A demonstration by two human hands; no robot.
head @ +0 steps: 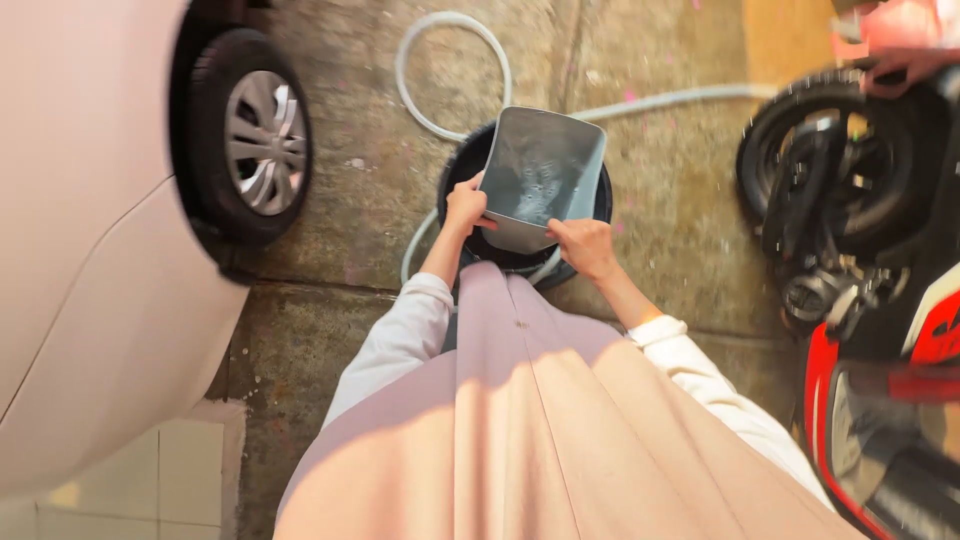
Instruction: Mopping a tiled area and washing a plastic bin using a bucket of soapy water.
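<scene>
I hold a grey rectangular plastic container [541, 176] tilted over a black round bucket [462, 170] on the concrete ground. My left hand [466, 206] grips the container's near left edge. My right hand [583, 245] grips its near right corner. The container's open inside faces up toward me and looks wet. My long pink garment [520, 420] hangs below my arms and hides the bucket's near rim.
A pale hose [440, 45] loops on the concrete behind the bucket and runs right. A light-coloured car with a wheel [262, 140] stands at the left. A red and black scooter [860, 230] stands at the right. Pale tiles [150, 470] lie at the lower left.
</scene>
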